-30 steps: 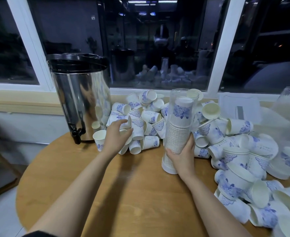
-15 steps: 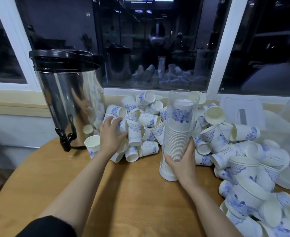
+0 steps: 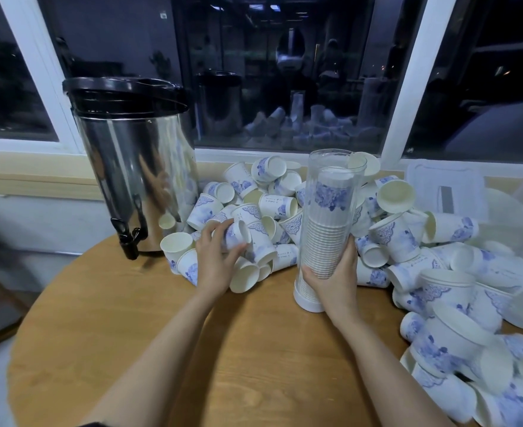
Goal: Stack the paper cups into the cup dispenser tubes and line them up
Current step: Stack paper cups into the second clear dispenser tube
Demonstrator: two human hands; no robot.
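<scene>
Left hand [image 3: 215, 261] curled round one cup [image 3: 237, 237] at near-left edge of the pile [image 3: 272, 198]. Right hand [image 3: 335, 280] grips nearly full tube [image 3: 331, 192], upright on bench [image 3: 254, 365]. Step: picking. Next, probably: lift, align, nest into tube top.

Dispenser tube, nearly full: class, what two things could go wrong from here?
1. The tall dispenser tube could tip, since the right hand has its grip only low down, near the base.
2. The stack inside reaches close to the tube's rim, so the paper cup in the left hand may not seat fully.
</scene>
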